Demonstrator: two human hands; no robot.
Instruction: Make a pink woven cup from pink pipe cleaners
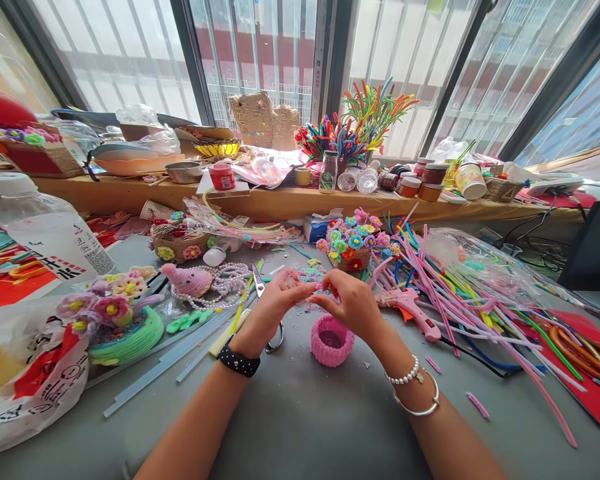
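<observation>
My left hand (279, 303) and my right hand (349, 301) meet over the grey table, fingertips nearly touching. Between them is a small pink and bluish piece (320, 288), too small to make out well; both hands have their fingers pinched at it. Just below my right hand stands a round pink fuzzy basket (331, 341), which neither hand touches. Scissors (259, 281) lie partly hidden behind my left hand, one handle loop showing beneath it. To the right of my right hand rests a pink glue gun (414, 312).
Pipe cleaners (445, 287) spread over the right side, near a flower basket (355, 247). Clear glue sticks (165, 363), a pink plush cone (187, 280) and a green flower piece (127, 333) lie left. A large bottle (50, 230) stands far left.
</observation>
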